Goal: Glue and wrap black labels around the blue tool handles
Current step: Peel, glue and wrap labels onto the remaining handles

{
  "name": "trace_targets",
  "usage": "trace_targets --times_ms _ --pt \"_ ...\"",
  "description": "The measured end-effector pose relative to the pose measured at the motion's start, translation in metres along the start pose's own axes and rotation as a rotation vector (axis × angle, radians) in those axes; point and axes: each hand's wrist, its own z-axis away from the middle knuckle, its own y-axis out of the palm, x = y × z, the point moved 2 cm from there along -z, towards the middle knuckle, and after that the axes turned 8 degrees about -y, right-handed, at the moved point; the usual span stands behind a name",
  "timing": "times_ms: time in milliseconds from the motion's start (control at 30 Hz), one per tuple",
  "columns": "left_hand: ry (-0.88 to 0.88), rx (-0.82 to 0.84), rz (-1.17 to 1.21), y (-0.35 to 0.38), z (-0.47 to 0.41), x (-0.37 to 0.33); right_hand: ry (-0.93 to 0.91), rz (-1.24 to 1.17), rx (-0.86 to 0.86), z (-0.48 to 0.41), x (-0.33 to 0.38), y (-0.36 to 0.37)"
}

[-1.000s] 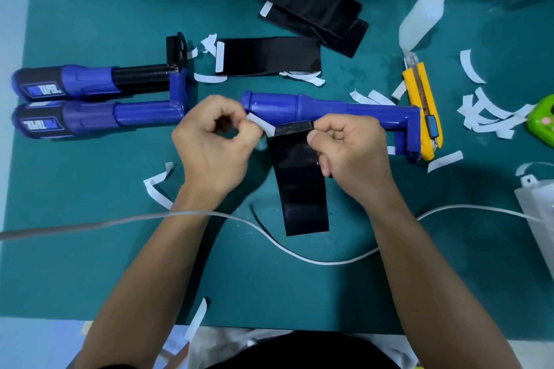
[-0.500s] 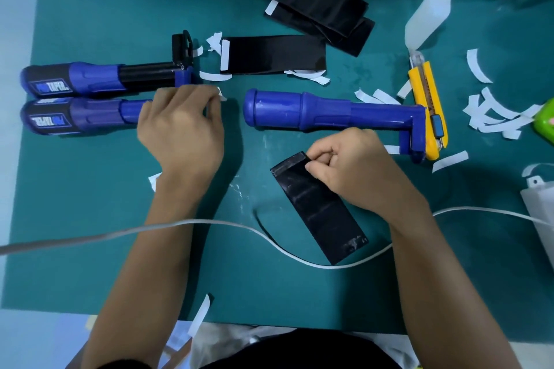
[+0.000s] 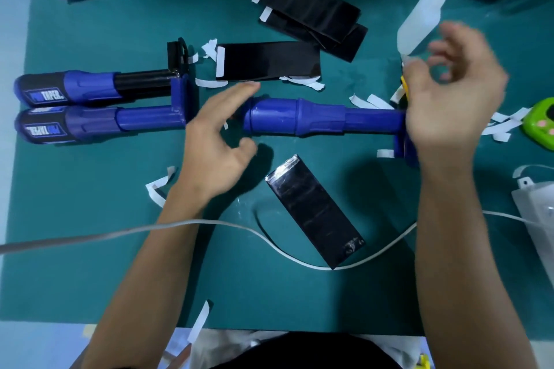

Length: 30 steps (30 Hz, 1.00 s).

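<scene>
Blue tool handle [image 3: 323, 120]: smooth moulded plastic, round, stepped from a thick butt through a flared collar to a thinner shaft. Lies mid-way on the teal mat [image 3: 90, 204], lengthwise left to right, butt to the left, far end hidden behind the right hand [image 3: 455, 99].

Black label [image 3: 314, 210]: glossy, faintly creased rectangular strip. Rests flat on the mat, nearer than the handle and apart from it. Runs diagonally, far end left, near end right, with the near corner meeting a white cable [image 3: 233, 224].

Left hand [image 3: 218, 144]: released, fingers spread, beside the butt end, forefinger beyond it, thumb nearer.

Right hand: blurred, fingers loosely curved by a translucent glue bottle [image 3: 419, 21]; cannot tell whether grasping anything.

At left, two more handles [image 3: 90, 126] with black printed ends, parallel, butts leftward. Beyond, loose black labels [image 3: 311, 9] and curled white paper strips [image 3: 209, 82].
</scene>
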Motion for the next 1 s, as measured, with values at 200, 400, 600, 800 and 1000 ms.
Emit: trace_targets --times_ms 200,400,600,800,1000 --pt "-0.004 0.031 -0.055 0.014 -0.005 0.006 0.061 0.316 0.262 -0.052 -0.006 0.029" --pt "-0.01 0.032 -0.092 0.017 -0.009 0.017 -0.115 0.278 0.16 -0.042 0.007 0.034" --pt "-0.035 0.073 -0.071 0.021 -0.009 0.015 0.009 -0.554 0.26 0.024 0.017 0.037" --pt "-0.028 0.047 -0.057 0.024 -0.009 0.014 -0.048 -0.597 0.289 0.041 0.008 0.038" --pt "-0.034 0.069 -0.033 0.023 -0.006 0.013 -0.109 -0.522 0.286 0.041 0.015 0.034"
